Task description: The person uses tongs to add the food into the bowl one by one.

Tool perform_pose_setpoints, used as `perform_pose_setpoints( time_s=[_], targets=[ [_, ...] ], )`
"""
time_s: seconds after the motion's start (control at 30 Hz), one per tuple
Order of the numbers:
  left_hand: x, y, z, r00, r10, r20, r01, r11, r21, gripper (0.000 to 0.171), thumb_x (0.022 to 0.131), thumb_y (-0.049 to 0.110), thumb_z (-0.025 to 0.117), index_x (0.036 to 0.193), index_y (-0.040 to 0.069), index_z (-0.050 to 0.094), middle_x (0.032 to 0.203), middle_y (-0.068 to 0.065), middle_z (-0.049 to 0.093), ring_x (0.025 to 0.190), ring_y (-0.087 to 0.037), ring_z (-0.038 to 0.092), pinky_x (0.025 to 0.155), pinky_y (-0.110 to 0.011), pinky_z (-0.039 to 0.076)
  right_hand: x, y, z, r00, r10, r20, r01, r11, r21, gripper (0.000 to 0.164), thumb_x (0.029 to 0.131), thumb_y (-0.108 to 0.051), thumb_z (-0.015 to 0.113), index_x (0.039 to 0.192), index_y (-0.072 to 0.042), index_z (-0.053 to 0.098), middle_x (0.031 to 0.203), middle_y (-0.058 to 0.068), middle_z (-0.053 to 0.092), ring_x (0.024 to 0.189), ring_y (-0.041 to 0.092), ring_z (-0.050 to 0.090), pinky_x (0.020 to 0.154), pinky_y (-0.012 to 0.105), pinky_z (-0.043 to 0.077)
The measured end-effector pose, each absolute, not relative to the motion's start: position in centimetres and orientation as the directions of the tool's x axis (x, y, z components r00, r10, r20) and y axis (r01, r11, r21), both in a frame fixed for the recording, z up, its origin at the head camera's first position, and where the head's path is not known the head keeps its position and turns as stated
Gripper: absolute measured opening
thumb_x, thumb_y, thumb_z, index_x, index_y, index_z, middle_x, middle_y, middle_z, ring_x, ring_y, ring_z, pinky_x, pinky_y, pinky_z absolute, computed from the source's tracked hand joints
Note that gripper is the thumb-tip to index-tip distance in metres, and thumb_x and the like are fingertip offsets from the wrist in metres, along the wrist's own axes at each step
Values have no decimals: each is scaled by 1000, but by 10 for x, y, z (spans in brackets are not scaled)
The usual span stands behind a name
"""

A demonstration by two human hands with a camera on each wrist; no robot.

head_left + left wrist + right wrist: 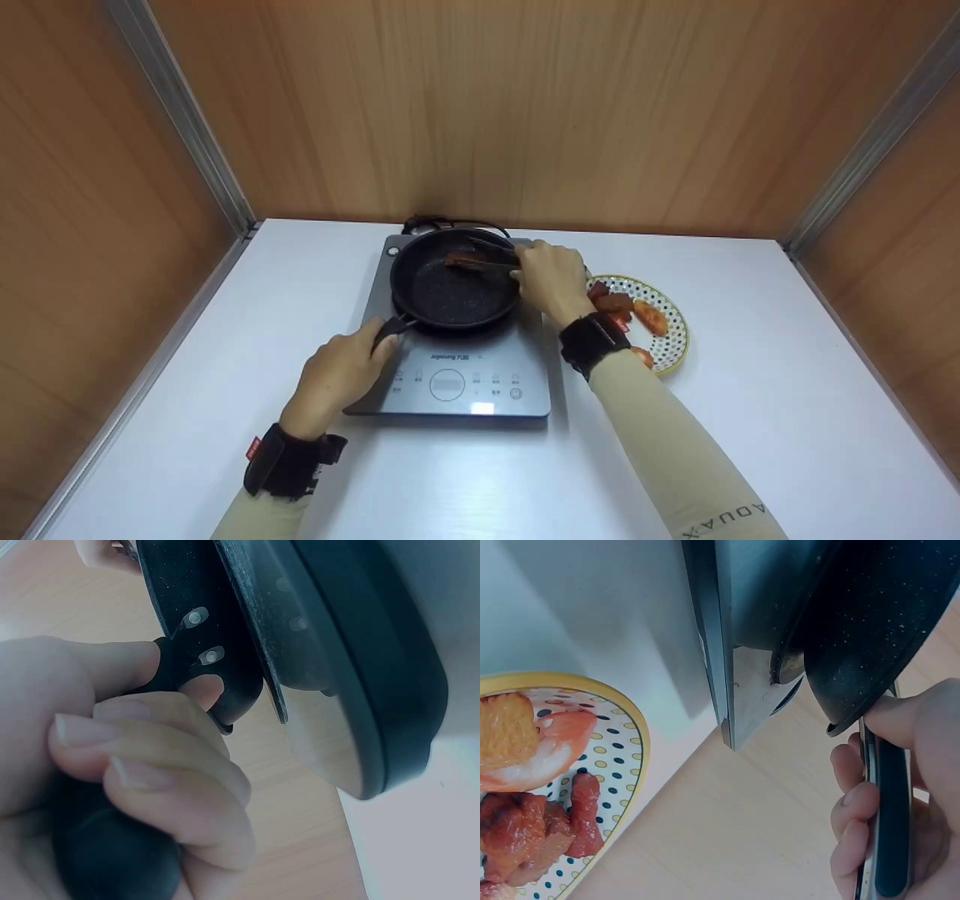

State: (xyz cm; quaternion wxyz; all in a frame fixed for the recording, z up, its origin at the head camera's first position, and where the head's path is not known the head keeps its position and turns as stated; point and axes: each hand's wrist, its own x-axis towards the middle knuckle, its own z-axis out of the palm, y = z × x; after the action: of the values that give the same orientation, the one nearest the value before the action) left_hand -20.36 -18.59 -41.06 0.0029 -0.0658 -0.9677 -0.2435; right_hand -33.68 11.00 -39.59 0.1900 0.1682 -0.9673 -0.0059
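My left hand [337, 375] grips the black handle [112, 847] of a dark speckled frying pan [450, 304]. The pan is over the back part of a grey induction cooker [495, 341]. Fingers curl round the handle in the left wrist view. At the pan's right rim, my right hand [553, 277] holds a pair of tongs [892, 817] with dark grips. The tongs' arms reach into the pan, spread apart, with one beside a reddish-brown piece of food [465, 259]. Whether the tongs pinch that piece, I cannot tell.
Right of the cooker stands a dotted plate [681, 337] with a yellow rim, bearing several food pieces, partly hidden by my right wrist. A black cord [427, 220] runs behind the cooker. Wooden panels [480, 112] enclose the white table [750, 360] at the back and sides.
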Motion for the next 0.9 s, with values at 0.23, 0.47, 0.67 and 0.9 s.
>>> perform_pose_setpoints(
  time_s=[0.23, 0.47, 0.67, 0.9],
  targets=[
    [-202, -186, -410, -991, 126, 37, 129, 873, 470, 23, 113, 36, 52, 112, 14, 56, 73, -6, 56, 66, -24, 54, 54, -37, 36, -331, 114, -395, -869, -329, 368, -337, 940, 45, 28, 99, -33, 76, 115, -9, 75, 104, 16, 75, 87, 42, 73, 70, 56, 57],
    [-202, -187, -410, -991, 122, 49, 130, 875, 466, 23, 113, 35, 53, 110, 13, 56, 72, -7, 56, 65, -24, 54, 54, -36, 36, -323, 131, -392, -858, -322, 401, -351, 936, -1, 35, 100, -35, 73, 125, -11, 72, 104, 16, 74, 84, 42, 73, 68, 56, 57],
    [-201, -188, -410, -991, 119, 54, 131, 873, 470, 23, 113, 35, 53, 110, 13, 57, 73, -7, 57, 66, -25, 55, 54, -37, 37, -307, 166, -387, -887, -272, 374, -330, 939, -98, 40, 102, -44, 65, 128, -14, 71, 102, 12, 72, 82, 40, 71, 69, 57, 54],
    [-201, -185, -410, -991, 122, 56, 134, 877, 461, 22, 113, 34, 53, 109, 13, 57, 72, -6, 56, 65, -25, 54, 54, -37, 37, -277, 230, -384, -917, -183, 355, -267, 942, -205, 42, 100, -46, 60, 123, -13, 72, 88, 6, 69, 70, 27, 60, 56, 43, 43]
  ],
)
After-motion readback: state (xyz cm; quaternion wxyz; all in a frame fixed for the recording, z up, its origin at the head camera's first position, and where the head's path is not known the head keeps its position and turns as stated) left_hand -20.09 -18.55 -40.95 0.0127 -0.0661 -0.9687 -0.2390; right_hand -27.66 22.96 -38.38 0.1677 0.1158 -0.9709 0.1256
